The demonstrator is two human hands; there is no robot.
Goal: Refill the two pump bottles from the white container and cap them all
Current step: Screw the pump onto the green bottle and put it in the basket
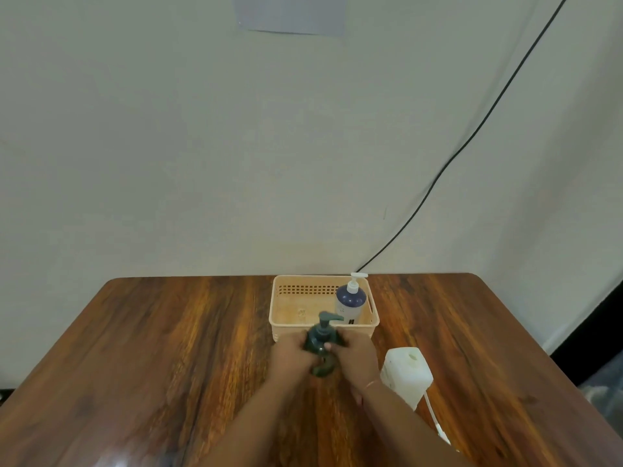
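Note:
A dark green pump bottle (323,345) stands on the wooden table (168,348), its pump head pointing right. My left hand (290,357) wraps its left side and my right hand (358,355) wraps its right side, both closed around the body. A second pump bottle (350,301), dark blue with a white pump, stands upright in the right part of a beige basket (290,305). The white container (407,372) stands right of my right hand with its round mouth open on top. A white tube-like piece (436,419) lies on the table in front of it.
The basket sits at the table's far edge against a pale wall. A black cable (472,136) runs down the wall to a spot behind the basket. The table's right edge drops off to a dark floor strip.

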